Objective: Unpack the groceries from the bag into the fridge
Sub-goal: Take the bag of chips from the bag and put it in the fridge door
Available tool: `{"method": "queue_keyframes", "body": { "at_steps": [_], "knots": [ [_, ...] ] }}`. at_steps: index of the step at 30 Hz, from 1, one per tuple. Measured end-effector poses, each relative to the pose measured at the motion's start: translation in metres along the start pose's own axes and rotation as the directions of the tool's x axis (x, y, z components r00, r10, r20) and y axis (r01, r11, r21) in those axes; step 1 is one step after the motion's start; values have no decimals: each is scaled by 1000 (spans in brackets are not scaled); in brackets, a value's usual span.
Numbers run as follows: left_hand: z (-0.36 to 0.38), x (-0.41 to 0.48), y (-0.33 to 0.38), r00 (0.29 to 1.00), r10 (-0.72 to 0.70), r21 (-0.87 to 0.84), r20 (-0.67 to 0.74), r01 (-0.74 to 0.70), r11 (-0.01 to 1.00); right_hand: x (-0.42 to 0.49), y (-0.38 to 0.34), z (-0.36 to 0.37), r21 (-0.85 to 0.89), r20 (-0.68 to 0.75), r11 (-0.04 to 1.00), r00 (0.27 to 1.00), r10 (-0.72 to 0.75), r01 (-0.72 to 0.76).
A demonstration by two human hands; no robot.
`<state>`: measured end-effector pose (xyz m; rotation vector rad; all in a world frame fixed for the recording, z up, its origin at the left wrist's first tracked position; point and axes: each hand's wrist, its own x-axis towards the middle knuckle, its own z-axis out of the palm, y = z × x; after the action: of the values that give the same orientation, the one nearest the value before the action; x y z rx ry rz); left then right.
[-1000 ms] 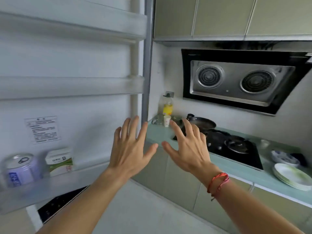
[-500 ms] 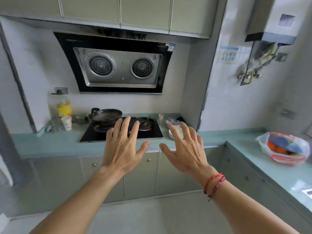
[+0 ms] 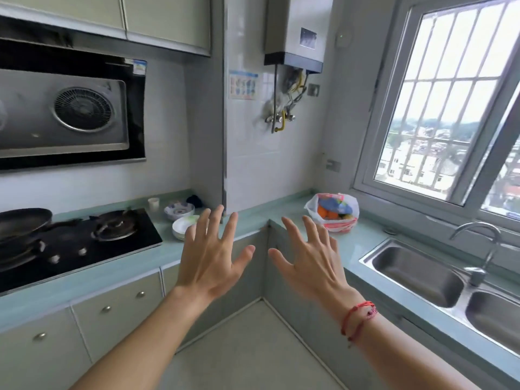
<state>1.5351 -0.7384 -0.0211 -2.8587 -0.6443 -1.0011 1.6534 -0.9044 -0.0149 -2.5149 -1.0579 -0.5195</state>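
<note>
A translucent plastic grocery bag with orange and blue items inside sits on the pale green counter in the corner under the window. My left hand and my right hand are raised side by side in front of me, fingers spread, holding nothing. The right hand, with a red string bracelet at its wrist, is just below and left of the bag, short of it. The fridge is out of view.
A black gas hob with a pan lies at left, under a range hood. Stacked plates and bowls stand beside it. A double steel sink with a tap is at right, below the window.
The view has swung right, from the open fridge door past the hob to the counter corner. The bag has come closer and nearer the centre. Both hands stay spread and empty.
</note>
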Motion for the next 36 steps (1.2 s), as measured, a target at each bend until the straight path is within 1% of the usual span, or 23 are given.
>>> {"method": "queue_keyframes", "body": {
  "at_steps": [8, 14, 18, 28, 36],
  "knots": [
    [32, 25, 37, 983, 178, -112, 48, -172, 979, -21, 39, -6, -107, -34, 971, 977, 212, -214],
    [46, 35, 56, 971, 233, -168, 53, -221, 961, -31, 60, -10, -165, -51, 940, 954, 295, -300],
    [59, 43, 70, 966, 253, -190, 49, -239, 952, -27, 75, -8, -182, -42, 932, 950, 310, -312],
    [101, 81, 120, 966, 250, -180, 59, -236, 955, 2, 141, 0, -130, -8, 939, 947, 320, -318],
    [142, 118, 143, 965, 252, -183, 69, -236, 954, 41, 193, 28, -122, 31, 936, 941, 337, -331]
  ]
}}
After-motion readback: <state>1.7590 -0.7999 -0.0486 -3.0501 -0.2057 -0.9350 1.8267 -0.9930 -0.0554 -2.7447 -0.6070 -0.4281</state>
